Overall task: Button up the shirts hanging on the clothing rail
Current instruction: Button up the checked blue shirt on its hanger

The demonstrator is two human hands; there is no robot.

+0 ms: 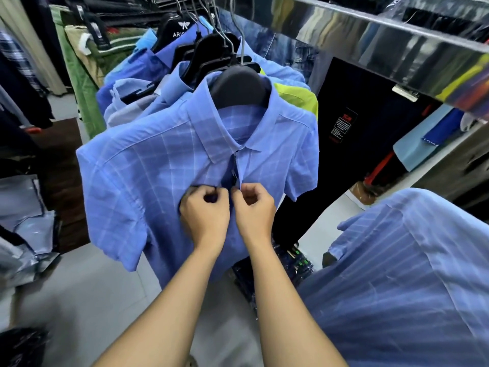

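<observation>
A light blue checked short-sleeved shirt (148, 176) hangs on a black hanger (238, 86) from the shiny metal rail (370, 35), facing me. Its collar is closed at the top; just below, the placket (236, 168) gapes a little. My left hand (205, 210) pinches the left edge of the placket at chest height. My right hand (254, 207) pinches the right edge beside it. The two hands almost touch. The button between the fingers is hidden.
More blue shirts (158, 64) on black hangers hang behind, with a lime green one (299, 98). Another blue striped shirt (397, 274) hangs close at the lower right. Dark trousers (357, 133) hang right of centre. Plastic-wrapped garments (26, 213) lie left; the floor is pale tile.
</observation>
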